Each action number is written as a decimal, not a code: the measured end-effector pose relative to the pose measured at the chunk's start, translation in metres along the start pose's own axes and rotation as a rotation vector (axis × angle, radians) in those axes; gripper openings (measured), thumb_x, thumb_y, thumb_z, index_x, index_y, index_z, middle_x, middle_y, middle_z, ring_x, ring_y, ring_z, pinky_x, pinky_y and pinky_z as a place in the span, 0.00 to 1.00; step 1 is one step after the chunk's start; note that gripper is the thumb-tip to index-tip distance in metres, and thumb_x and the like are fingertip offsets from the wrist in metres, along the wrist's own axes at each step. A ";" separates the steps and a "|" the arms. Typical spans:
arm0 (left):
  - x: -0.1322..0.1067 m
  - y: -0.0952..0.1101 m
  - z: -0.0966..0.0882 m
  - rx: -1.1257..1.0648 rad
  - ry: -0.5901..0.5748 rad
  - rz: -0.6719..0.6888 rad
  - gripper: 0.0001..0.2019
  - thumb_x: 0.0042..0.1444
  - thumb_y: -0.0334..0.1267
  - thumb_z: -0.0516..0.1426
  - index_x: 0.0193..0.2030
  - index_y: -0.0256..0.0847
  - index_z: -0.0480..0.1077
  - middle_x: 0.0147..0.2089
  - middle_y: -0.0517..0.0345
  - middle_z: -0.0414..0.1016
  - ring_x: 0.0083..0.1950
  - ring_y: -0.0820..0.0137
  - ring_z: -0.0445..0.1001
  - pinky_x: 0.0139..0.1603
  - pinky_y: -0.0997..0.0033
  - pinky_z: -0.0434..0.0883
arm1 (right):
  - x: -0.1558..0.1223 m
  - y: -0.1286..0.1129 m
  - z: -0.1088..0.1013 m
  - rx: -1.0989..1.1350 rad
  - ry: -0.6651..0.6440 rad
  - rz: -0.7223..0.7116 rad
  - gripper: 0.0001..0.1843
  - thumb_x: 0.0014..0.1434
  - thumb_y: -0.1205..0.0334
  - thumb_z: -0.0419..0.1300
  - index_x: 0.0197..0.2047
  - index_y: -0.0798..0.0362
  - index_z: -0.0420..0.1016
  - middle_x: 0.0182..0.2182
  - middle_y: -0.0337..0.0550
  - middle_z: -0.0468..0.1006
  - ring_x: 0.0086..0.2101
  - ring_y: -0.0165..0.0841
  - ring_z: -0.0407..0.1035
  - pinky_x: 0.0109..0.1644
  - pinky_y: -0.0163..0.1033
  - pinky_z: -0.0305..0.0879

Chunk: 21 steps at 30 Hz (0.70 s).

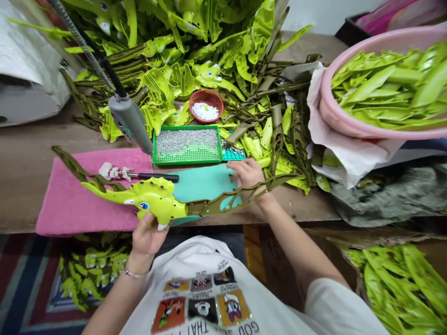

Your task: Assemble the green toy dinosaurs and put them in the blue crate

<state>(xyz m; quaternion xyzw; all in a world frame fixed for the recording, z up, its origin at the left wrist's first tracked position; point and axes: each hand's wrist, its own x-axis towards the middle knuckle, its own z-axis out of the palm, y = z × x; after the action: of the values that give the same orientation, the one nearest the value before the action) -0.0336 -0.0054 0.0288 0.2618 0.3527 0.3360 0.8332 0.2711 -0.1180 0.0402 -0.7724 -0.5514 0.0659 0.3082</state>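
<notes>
My left hand [148,235] grips a lime-green moulded plastic creature piece [153,200] from below. It has a blue eye and olive-brown spiky strips along it. One long olive strip [237,197] runs right, across above my right wrist. My right hand [246,173] lies with fingers apart on a teal mat [202,184], holding nothing. Just beyond it sits a green tray of small silver beads [186,146]. A black-handled tool [153,177] lies on a pink towel [80,204] left of the mat, and a grey cylindrical tool [131,123] hangs above.
A large heap of green and olive plastic pieces [181,60] covers the table's far side, around a red bowl of white bits [206,104]. A pink basin [335,116] of green pieces stands right. Below the table edge are a box of green strips [401,288] and loose pieces on a rug [91,274].
</notes>
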 end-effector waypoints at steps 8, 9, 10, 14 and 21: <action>-0.001 0.026 -0.025 0.084 0.071 -0.084 0.14 0.45 0.35 0.70 0.41 0.40 0.78 0.38 0.55 0.83 0.38 0.62 0.82 0.40 0.65 0.82 | 0.023 0.048 -0.030 -0.379 -0.075 -0.234 0.18 0.61 0.70 0.54 0.49 0.52 0.80 0.35 0.49 0.78 0.34 0.37 0.68 0.38 0.41 0.62; -0.001 0.026 -0.026 0.101 0.092 -0.087 0.14 0.45 0.35 0.70 0.40 0.39 0.78 0.36 0.55 0.83 0.37 0.62 0.82 0.39 0.66 0.82 | 0.023 0.045 -0.038 -0.320 0.001 -0.230 0.19 0.60 0.72 0.54 0.49 0.51 0.80 0.36 0.49 0.77 0.35 0.36 0.68 0.37 0.41 0.63; -0.002 0.025 -0.026 0.111 0.113 -0.083 0.14 0.45 0.34 0.70 0.40 0.38 0.78 0.36 0.55 0.83 0.37 0.62 0.82 0.38 0.66 0.82 | 0.023 0.040 -0.046 -0.250 0.089 -0.215 0.20 0.58 0.73 0.53 0.48 0.49 0.81 0.37 0.49 0.77 0.35 0.36 0.69 0.37 0.41 0.64; -0.002 0.015 -0.009 0.093 0.145 -0.049 0.19 0.42 0.39 0.72 0.42 0.39 0.77 0.40 0.54 0.83 0.46 0.58 0.82 0.49 0.60 0.80 | 0.020 -0.007 -0.064 0.098 0.232 -0.177 0.15 0.57 0.73 0.55 0.35 0.45 0.80 0.37 0.48 0.76 0.39 0.39 0.72 0.42 0.44 0.68; 0.001 -0.004 0.023 0.039 0.117 0.013 0.29 0.39 0.42 0.74 0.50 0.40 0.77 0.42 0.53 0.84 0.50 0.55 0.81 0.54 0.57 0.78 | -0.013 -0.091 0.006 0.576 -0.129 -0.095 0.08 0.53 0.58 0.69 0.35 0.49 0.76 0.40 0.47 0.79 0.39 0.37 0.75 0.40 0.42 0.73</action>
<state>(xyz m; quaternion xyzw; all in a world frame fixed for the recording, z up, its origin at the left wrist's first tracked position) -0.0140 -0.0117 0.0402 0.2602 0.4054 0.3491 0.8038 0.1892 -0.1086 0.0822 -0.6207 -0.5638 0.2542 0.4818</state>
